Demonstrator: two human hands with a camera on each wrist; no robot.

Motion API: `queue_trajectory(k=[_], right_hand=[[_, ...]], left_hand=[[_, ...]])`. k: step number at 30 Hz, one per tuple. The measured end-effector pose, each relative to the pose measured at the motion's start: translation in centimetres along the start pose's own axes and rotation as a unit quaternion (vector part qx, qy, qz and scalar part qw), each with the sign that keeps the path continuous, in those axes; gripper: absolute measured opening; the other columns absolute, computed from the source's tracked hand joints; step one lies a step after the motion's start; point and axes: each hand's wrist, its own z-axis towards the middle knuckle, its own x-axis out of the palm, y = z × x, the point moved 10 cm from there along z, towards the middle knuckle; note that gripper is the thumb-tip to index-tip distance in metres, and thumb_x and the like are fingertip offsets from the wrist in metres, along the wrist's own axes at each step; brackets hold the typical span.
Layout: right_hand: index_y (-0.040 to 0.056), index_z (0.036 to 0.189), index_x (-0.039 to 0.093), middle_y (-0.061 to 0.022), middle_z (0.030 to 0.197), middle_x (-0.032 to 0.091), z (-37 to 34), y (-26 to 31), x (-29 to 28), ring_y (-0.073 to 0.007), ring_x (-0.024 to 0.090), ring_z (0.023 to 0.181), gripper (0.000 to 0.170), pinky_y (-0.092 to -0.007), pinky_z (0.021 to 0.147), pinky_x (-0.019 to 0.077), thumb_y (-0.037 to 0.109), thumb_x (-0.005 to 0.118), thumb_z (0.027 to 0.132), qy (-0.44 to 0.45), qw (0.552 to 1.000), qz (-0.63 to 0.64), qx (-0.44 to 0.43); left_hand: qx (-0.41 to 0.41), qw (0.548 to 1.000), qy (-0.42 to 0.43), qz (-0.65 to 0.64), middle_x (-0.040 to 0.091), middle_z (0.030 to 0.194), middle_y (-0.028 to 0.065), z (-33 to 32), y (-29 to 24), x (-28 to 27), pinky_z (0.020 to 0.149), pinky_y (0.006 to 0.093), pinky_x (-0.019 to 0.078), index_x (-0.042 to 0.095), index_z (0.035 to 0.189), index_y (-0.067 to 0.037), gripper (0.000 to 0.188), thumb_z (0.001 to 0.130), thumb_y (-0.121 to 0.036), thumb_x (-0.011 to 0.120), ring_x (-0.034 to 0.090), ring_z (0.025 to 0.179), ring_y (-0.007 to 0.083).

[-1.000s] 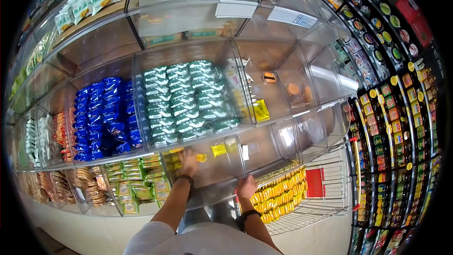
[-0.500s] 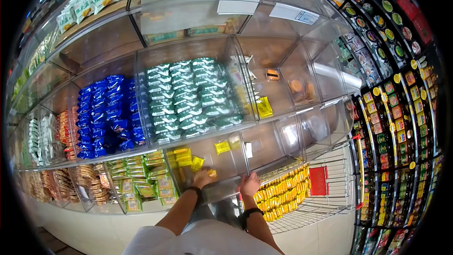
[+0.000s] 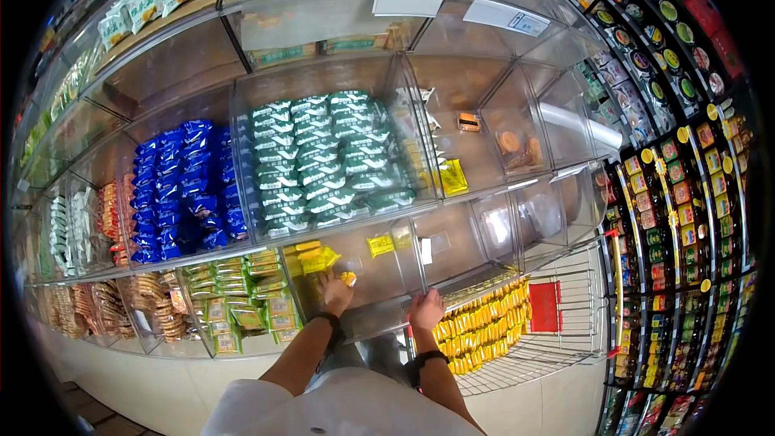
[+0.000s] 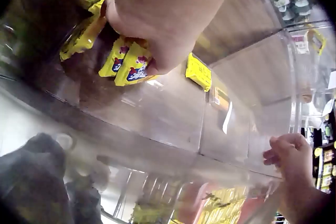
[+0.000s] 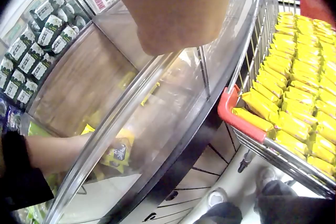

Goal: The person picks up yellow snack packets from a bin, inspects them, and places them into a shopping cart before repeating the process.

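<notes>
Inside a low clear bin, my left hand (image 3: 337,294) reaches down among yellow packets (image 3: 317,259). The left wrist view shows the left hand (image 4: 157,19) pinching small yellow packets (image 4: 134,68) at its fingertips, with another yellow packet (image 4: 83,39) close beside them. A single yellow packet (image 3: 380,245) lies farther right in the bin. My right hand (image 3: 426,309) grips the bin's clear front edge, its fingers curled over the rim; the right wrist view has this hand (image 5: 178,24) above the clear rim (image 5: 128,100).
A shopping cart (image 3: 565,355) holding rows of yellow packets (image 3: 484,323) stands at the right, against the bins. Behind are green packets (image 3: 311,161) and blue packets (image 3: 190,182) in upper bins. Clear dividers separate the compartments. Dark product shelves (image 3: 670,218) rise at the far right.
My left hand went from the packets at the back toward the bin's front, then back up toward them. Packets near it have shifted. My right hand has stayed at the front edge.
</notes>
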Motion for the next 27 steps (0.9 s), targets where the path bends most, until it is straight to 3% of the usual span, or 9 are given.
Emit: queue_trajectory(k=[3, 7, 10, 11, 14, 18, 23, 25, 27], right_hand=[[0.0037, 0.081, 0.048, -0.0148, 0.074, 0.055, 0.1, 0.0, 0.1, -0.0327, 0.053, 0.072, 0.018, -0.043, 0.068, 0.0374, 0.018, 0.054, 0.071, 0.001, 1.0, -0.008, 0.005], [0.0041, 0.081, 0.048, -0.0142, 0.074, 0.056, -0.1, -0.6, 0.8, -0.0333, 0.053, 0.071, 0.017, -0.0435, 0.068, 0.0372, 0.018, 0.052, 0.072, 0.005, 1.0, -0.013, 0.016], [0.0033, 0.083, 0.048, -0.0157, 0.075, 0.054, -0.2, -0.6, 1.0, -0.0333, 0.051, 0.072, 0.022, -0.0422, 0.067, 0.037, 0.023, 0.053, 0.074, 0.01, 1.0, -0.01, 0.003], [0.0033, 0.083, 0.048, -0.0154, 0.074, 0.054, -0.2, -0.6, 1.0, -0.0331, 0.051, 0.073, 0.022, -0.0422, 0.067, 0.0368, 0.023, 0.053, 0.074, 0.009, 1.0, -0.002, 0.002], [0.0035, 0.083, 0.048, -0.0146, 0.074, 0.054, -0.2, -0.7, 1.0, -0.0324, 0.052, 0.073, 0.022, -0.042, 0.067, 0.0368, 0.023, 0.054, 0.074, 0.02, 1.0, -0.008, 0.005], [0.0043, 0.084, 0.048, -0.0133, 0.075, 0.054, -0.2, -0.5, 0.5, -0.031, 0.052, 0.073, 0.022, -0.0418, 0.067, 0.037, 0.023, 0.055, 0.073, 0.012, 1.0, -0.004, 0.002], [0.005, 0.083, 0.049, -0.012, 0.075, 0.054, -0.1, -0.4, 0.2, -0.0301, 0.052, 0.072, 0.021, -0.0417, 0.067, 0.0373, 0.022, 0.056, 0.071, 0.015, 1.0, 0.001, 0.007], [0.0049, 0.082, 0.049, -0.012, 0.074, 0.054, 0.0, -0.3, 0.1, -0.0303, 0.052, 0.072, 0.021, -0.0417, 0.067, 0.0373, 0.021, 0.056, 0.071, 0.012, 1.0, 0.002, 0.007], [0.0044, 0.082, 0.049, -0.0127, 0.074, 0.055, 0.0, -0.2, 0.0, -0.0313, 0.053, 0.071, 0.02, -0.0421, 0.067, 0.0376, 0.02, 0.055, 0.071, 0.007, 1.0, 0.003, 0.004]], left_hand=[[0.022, 0.999, 0.006, 0.03, 0.034, 0.127, 0.0097, -0.3, -0.6, -1.3, 0.096, 0.0482, 0.0232, 0.049, 0.116, -0.007, 0.052, 0.072, -0.035, 0.055, 0.028, 0.118, 0.0316], [0.065, 0.997, -0.047, -0.003, 0.036, 0.124, 0.0085, 0.0, -1.4, -2.9, 0.088, 0.0452, 0.0279, 0.051, 0.111, -0.008, 0.047, 0.072, -0.033, 0.058, 0.032, 0.112, 0.0313], [0.027, 0.998, -0.047, 0.009, 0.033, 0.128, 0.0081, 1.1, -1.0, -2.4, 0.092, 0.0492, 0.0238, 0.05, 0.114, -0.011, 0.048, 0.072, -0.034, 0.057, 0.026, 0.118, 0.0332], [0.015, 0.999, -0.045, -0.012, 0.026, 0.134, 0.0083, 1.6, -0.6, -2.2, 0.097, 0.0525, 0.0166, 0.05, 0.116, -0.015, 0.05, 0.071, -0.035, 0.059, 0.016, 0.124, 0.0368], [0.005, 0.999, -0.03, -0.019, 0.02, 0.138, 0.0086, 2.6, -0.1, -2.4, 0.1, 0.0517, 0.0116, 0.053, 0.115, -0.017, 0.053, 0.068, -0.04, 0.061, 0.008, 0.126, 0.0394], [0.038, 0.997, 0.038, 0.061, 0.017, 0.139, 0.0121, 3.4, 0.1, -1.8, 0.099, 0.0535, 0.0127, 0.057, 0.111, -0.017, 0.055, 0.066, -0.048, 0.061, 0.009, 0.126, 0.0411], [0.177, 0.979, -0.044, 0.095, 0.017, 0.139, 0.0131, 6.8, 1.3, 3.4, 0.096, 0.0545, 0.019, 0.055, 0.112, -0.018, 0.061, 0.062, -0.052, 0.063, 0.013, 0.124, 0.0412], [0.204, 0.97, -0.062, 0.115, 0.02, 0.137, 0.0132, 5.5, 0.5, 1.9, 0.094, 0.0532, 0.0227, 0.055, 0.112, -0.02, 0.062, 0.061, -0.053, 0.063, 0.017, 0.122, 0.0407], [0.177, 0.976, -0.05, 0.117, 0.026, 0.133, 0.0133, 2.6, -0.3, -2.9, 0.091, 0.0517, 0.0269, 0.056, 0.11, -0.022, 0.061, 0.059, -0.054, 0.064, 0.024, 0.118, 0.0398]])
